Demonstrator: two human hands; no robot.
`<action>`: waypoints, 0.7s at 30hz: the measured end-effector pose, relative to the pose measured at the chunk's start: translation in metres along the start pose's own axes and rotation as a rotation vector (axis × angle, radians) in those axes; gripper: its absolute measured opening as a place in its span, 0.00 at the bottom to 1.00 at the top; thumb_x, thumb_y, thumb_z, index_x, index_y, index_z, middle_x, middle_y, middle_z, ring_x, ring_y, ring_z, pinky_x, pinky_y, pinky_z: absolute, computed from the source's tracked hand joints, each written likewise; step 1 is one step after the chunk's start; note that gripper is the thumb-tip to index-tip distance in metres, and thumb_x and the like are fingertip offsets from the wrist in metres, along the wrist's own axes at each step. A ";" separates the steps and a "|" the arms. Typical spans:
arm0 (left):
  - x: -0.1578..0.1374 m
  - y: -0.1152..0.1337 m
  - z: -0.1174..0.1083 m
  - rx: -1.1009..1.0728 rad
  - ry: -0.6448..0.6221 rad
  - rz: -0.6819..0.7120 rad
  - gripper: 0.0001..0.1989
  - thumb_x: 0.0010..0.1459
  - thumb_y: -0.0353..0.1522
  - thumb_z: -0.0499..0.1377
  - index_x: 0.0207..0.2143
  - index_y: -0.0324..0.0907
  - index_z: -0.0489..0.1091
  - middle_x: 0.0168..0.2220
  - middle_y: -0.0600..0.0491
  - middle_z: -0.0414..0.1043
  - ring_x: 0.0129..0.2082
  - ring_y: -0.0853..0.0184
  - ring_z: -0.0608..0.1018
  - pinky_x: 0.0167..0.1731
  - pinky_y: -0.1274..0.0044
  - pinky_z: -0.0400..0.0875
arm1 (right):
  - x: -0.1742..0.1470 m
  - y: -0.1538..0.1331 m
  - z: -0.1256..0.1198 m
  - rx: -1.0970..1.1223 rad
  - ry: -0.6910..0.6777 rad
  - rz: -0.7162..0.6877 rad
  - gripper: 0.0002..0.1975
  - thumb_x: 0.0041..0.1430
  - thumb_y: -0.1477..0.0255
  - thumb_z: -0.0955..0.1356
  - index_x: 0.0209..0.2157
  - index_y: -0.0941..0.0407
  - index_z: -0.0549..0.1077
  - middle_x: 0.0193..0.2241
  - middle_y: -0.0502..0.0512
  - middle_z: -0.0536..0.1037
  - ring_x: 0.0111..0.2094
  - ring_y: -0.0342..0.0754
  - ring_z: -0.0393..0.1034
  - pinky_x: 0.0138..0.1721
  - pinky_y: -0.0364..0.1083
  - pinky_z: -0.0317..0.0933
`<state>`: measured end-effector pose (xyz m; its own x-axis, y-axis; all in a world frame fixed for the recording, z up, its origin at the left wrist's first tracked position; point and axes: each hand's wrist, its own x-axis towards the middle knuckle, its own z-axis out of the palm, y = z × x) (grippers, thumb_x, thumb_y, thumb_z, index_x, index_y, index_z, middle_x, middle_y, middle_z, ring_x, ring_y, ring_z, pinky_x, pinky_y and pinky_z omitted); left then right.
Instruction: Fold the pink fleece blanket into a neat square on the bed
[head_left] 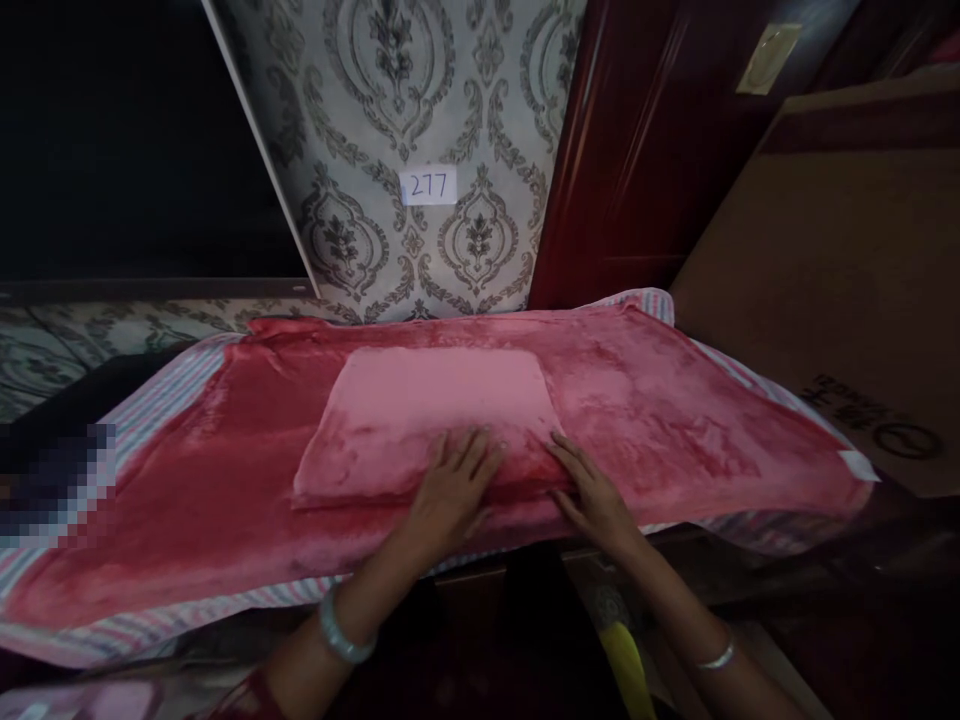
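Note:
A folded pink plush blanket (442, 390) lies as a rough rectangle on a larger red-pink plush cover (255, 420). My left hand (457, 475) rests palm down on its front part, with the fingers stretched and slightly apart. At the right front corner of the fold is my right hand (596, 500); its fingers are extended along the edge and the thumb stands apart from them. Neither hand is closed round the fabric. A pale bangle (345, 630) circles the left wrist, and a thin silver bracelet (718, 657) is on the right forearm.
Under the plush cover, a striped cloth (169, 385) shows along the edges. A large cardboard box (840, 270) stands at the right, beside a dark red door panel (622, 150). A black screen (135, 140) is at the left, and a paper label reading 277 (429, 185) is on the wallpaper.

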<state>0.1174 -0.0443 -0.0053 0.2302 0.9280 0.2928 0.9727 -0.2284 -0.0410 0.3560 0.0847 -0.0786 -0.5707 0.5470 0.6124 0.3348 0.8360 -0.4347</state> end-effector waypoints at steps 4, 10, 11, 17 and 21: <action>0.050 0.038 0.012 -0.030 -0.018 -0.024 0.37 0.61 0.38 0.63 0.69 0.39 0.56 0.67 0.37 0.61 0.64 0.46 0.67 0.59 0.54 0.64 | 0.007 -0.005 0.004 0.040 0.127 0.058 0.25 0.64 0.73 0.65 0.62 0.49 0.69 0.59 0.60 0.73 0.60 0.55 0.68 0.60 0.58 0.65; 0.080 0.048 0.007 -0.033 -0.077 -0.068 0.17 0.65 0.27 0.52 0.54 0.34 0.70 0.47 0.39 0.77 0.47 0.53 0.78 0.46 0.63 0.73 | 0.010 -0.021 0.009 0.277 0.272 0.265 0.23 0.60 0.62 0.70 0.56 0.54 0.72 0.55 0.62 0.76 0.57 0.59 0.69 0.61 0.62 0.62; 0.083 0.043 0.000 -0.067 -0.087 -0.060 0.15 0.63 0.27 0.54 0.51 0.34 0.70 0.45 0.40 0.77 0.45 0.53 0.79 0.44 0.64 0.74 | 0.009 -0.024 0.010 0.360 0.304 0.337 0.26 0.60 0.60 0.71 0.58 0.54 0.71 0.56 0.63 0.74 0.58 0.59 0.69 0.61 0.62 0.62; 0.117 -0.002 -0.075 -0.405 0.055 -0.116 0.19 0.56 0.26 0.58 0.51 0.42 0.71 0.47 0.50 0.80 0.47 0.61 0.80 0.45 0.73 0.74 | 0.007 -0.045 0.020 1.115 0.325 0.797 0.31 0.56 0.51 0.74 0.57 0.49 0.71 0.61 0.60 0.72 0.53 0.58 0.75 0.58 0.61 0.65; 0.152 -0.031 -0.126 -0.391 0.195 -0.251 0.13 0.55 0.30 0.61 0.44 0.40 0.76 0.41 0.48 0.81 0.42 0.59 0.80 0.41 0.73 0.72 | 0.026 -0.068 0.038 1.589 -0.008 0.931 0.30 0.48 0.53 0.79 0.50 0.52 0.77 0.54 0.61 0.78 0.54 0.59 0.74 0.62 0.61 0.61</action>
<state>0.1188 0.0666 0.1609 -0.0551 0.9047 0.4224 0.9053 -0.1333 0.4034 0.2898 0.0399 -0.0586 -0.6422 0.7489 -0.1632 -0.4303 -0.5285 -0.7318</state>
